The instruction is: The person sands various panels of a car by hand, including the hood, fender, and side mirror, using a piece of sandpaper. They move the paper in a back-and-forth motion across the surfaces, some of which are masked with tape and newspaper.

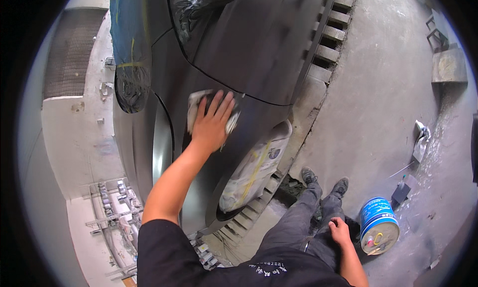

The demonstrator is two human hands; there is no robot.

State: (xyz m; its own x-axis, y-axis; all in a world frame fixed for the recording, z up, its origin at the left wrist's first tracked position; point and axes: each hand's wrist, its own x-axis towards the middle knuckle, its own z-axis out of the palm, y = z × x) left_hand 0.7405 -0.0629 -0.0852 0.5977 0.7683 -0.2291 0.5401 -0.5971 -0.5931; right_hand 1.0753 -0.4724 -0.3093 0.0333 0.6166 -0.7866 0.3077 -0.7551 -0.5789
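My left hand [213, 123] lies with fingers spread on a pale, crumpled cloth [195, 113]. It presses the cloth against a dark matte grey body panel of a car [239, 58], just below a curved panel seam. Below and right of that hand, the wheel [254, 170] is wrapped in whitish sheeting with yellow tape. Clear film covers another opening of the car [132, 88], left of the hand. Down beside my thigh hangs my right hand [340, 231], its fingers curled in and nothing visible in them.
A blue bucket-like drum [378, 227] with small items on its lid stands right of my legs. Slatted floor grating [326, 53] runs alongside the car. A shelf of cans and bottles [117, 207] is at lower left; a stand [448, 65] is at far right.
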